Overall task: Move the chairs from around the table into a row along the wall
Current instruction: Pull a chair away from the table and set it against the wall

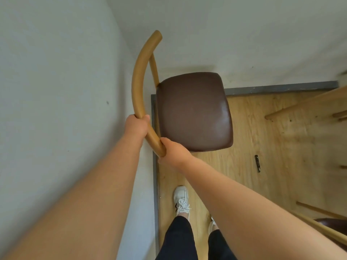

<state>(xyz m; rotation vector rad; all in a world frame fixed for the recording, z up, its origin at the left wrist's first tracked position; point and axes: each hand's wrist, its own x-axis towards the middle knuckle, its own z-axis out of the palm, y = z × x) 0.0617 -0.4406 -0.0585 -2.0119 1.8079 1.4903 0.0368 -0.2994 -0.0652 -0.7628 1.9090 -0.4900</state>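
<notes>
A wooden chair with a brown leather seat (194, 111) stands in the room's corner, its curved backrest rail (138, 81) close along the left wall (56, 91). My left hand (136, 125) grips the rail near its lower part. My right hand (173, 151) grips the rail's near end, just below the left hand. Both arms reach forward from the bottom of the view. The chair's legs are hidden under the seat.
A grey skirting strip (281, 88) runs along both walls above the wooden floor (262, 166). Light wooden bars of a table or chairs (300, 106) stand at right, another brown seat (332, 224) at lower right. My white shoes (181, 200) stand below the chair.
</notes>
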